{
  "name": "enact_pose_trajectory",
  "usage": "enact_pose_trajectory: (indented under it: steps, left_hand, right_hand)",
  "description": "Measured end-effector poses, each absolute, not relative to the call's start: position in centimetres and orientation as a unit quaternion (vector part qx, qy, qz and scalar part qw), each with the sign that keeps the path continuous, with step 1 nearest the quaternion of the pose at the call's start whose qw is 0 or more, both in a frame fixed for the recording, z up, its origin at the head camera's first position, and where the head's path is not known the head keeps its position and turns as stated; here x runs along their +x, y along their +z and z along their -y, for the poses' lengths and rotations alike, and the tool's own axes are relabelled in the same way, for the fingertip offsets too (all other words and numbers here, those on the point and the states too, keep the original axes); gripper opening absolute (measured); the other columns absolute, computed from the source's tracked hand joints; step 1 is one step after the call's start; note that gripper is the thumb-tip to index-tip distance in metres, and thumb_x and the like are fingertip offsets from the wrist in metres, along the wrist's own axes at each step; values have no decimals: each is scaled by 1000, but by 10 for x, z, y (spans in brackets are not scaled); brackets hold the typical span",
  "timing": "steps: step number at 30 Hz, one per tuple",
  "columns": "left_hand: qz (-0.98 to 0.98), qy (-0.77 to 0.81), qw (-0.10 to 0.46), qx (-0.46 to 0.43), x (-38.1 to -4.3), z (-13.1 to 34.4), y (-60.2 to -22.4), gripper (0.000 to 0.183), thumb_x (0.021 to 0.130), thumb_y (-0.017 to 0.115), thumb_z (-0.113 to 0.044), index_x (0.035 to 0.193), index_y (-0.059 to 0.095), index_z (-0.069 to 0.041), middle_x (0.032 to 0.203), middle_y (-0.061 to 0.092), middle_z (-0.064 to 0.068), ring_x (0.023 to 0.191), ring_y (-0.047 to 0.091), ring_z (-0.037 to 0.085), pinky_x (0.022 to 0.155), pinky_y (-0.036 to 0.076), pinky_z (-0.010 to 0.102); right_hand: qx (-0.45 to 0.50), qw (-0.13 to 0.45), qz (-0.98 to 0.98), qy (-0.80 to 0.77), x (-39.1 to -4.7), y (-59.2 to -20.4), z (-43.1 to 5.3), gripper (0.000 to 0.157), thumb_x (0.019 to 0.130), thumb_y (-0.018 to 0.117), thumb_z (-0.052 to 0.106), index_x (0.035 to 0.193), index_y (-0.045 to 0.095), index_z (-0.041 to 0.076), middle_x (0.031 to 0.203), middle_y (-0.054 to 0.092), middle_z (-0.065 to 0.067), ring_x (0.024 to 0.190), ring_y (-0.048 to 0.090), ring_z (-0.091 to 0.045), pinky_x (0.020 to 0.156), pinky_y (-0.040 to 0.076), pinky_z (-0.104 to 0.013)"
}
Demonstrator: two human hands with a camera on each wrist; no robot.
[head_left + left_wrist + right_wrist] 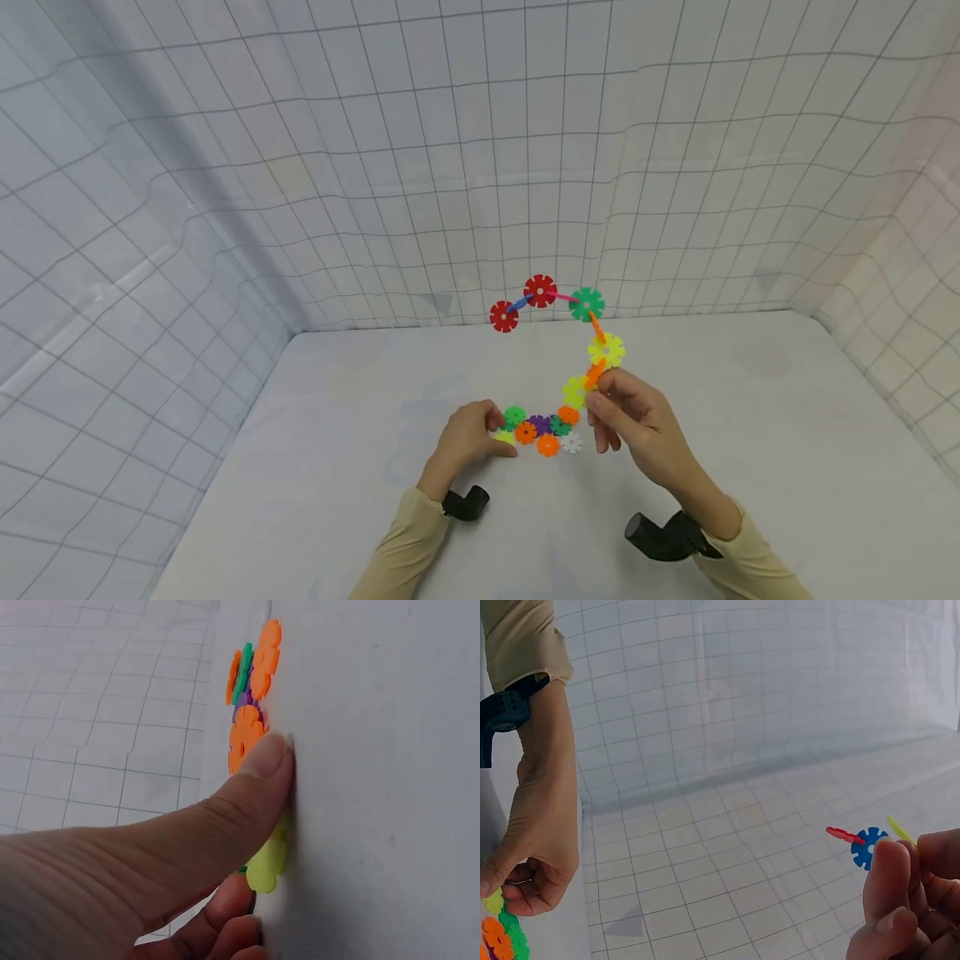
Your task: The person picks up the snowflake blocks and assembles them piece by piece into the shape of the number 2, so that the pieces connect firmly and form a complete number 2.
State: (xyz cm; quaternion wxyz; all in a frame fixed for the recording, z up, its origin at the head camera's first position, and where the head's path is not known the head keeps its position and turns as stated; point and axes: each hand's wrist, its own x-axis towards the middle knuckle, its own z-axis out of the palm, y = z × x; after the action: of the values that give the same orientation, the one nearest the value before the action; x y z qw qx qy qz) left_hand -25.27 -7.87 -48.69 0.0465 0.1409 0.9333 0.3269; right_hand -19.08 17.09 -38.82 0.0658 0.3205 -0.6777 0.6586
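Note:
My right hand (641, 425) pinches the lower end of a chain of slotted plastic discs (606, 351), beside an orange one. Raised above the table, the chain curves up and left through yellow, orange, green, red and blue discs to a red end disc (504, 317). In the right wrist view, a blue disc (862, 857) shows beyond the fingertips. My left hand (467, 435) rests at the left end of a group of loose discs (548, 445), thumb and fingers spread around a yellow-green disc (264, 866). Its thumb lies along the near side of the group.
The discs lie on a white table (360, 400). Behind it and at both sides hangs a white sheet (465, 167) with a dark grid. Each wrist wears a black camera mount (663, 537), below a beige sleeve (405, 542).

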Motion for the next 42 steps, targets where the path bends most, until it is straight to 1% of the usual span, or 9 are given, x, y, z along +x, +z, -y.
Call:
enact_pose_trajectory:
  steps: [6,14,19,25,29,32,35,38,42]
  left_hand:
    - [-928,339,50,148,-254,83,-486,35,63,90,-20,82,63,-8,71,54,-1,64,46,12,60,40,26]
    - [-926,350,67,127,-253,89,-483,34,64,89,-20,79,62,-8,68,51,-2,64,46,14,59,40,26]
    - [-928,342,59,132,-254,93,-480,31,65,89,-20,72,60,-8,64,51,-2,61,45,14,57,38,26]
    - [-924,353,54,136,-254,95,-470,28,67,88,-18,68,62,-9,60,52,-4,55,45,11,52,38,24]
    - [-908,391,52,144,-251,93,-457,22,70,85,-18,75,66,-8,61,57,-4,53,54,12,50,42,26]
    - [-886,433,47,158,-247,90,-445,19,74,83,-17,82,69,-7,64,60,-4,56,61,20,51,47,28]
    - [-859,480,38,175,-243,87,-434,18,77,81,-17,87,71,-6,68,64,-2,61,64,29,56,52,33]
    - [-825,531,43,191,-237,84,-424,18,79,78,-16,91,72,-4,74,68,0,63,65,27,61,54,35]
    - [-758,613,75,208,-225,80,-408,17,82,75,-9,94,69,2,80,69,8,64,66,23,64,55,36]
  right_hand:
    - [324,59,670,665,-189,-386,-171,14,96,46,-6,88,51,5,68,52,-8,47,49,-22,41,42,-29]
    - [327,53,656,679,-187,-383,-171,15,96,45,-6,87,50,4,67,51,-9,47,49,-21,41,42,-30]
    - [328,41,640,693,-187,-381,-173,15,97,43,-6,87,50,4,66,50,-10,46,48,-23,40,40,-34]
    - [329,34,633,700,-186,-379,-174,15,97,41,-5,87,49,2,66,49,-10,45,48,-23,40,41,-31]
    - [329,31,628,704,-187,-379,-174,15,97,41,-5,87,49,2,66,48,-10,46,48,-22,40,41,-32]
    - [331,26,620,710,-188,-380,-174,15,97,40,-5,87,48,2,67,48,-10,46,48,-22,40,41,-32]
    - [335,14,605,722,-190,-381,-174,15,98,38,-5,89,48,1,67,48,-10,46,47,-22,40,40,-33]
    - [344,-2,583,736,-191,-382,-175,16,99,36,-5,90,48,0,67,46,-10,45,45,-23,39,40,-33]
    - [350,-28,554,755,-193,-384,-176,20,99,31,-5,90,48,2,66,44,-12,44,40,-25,39,38,-32]
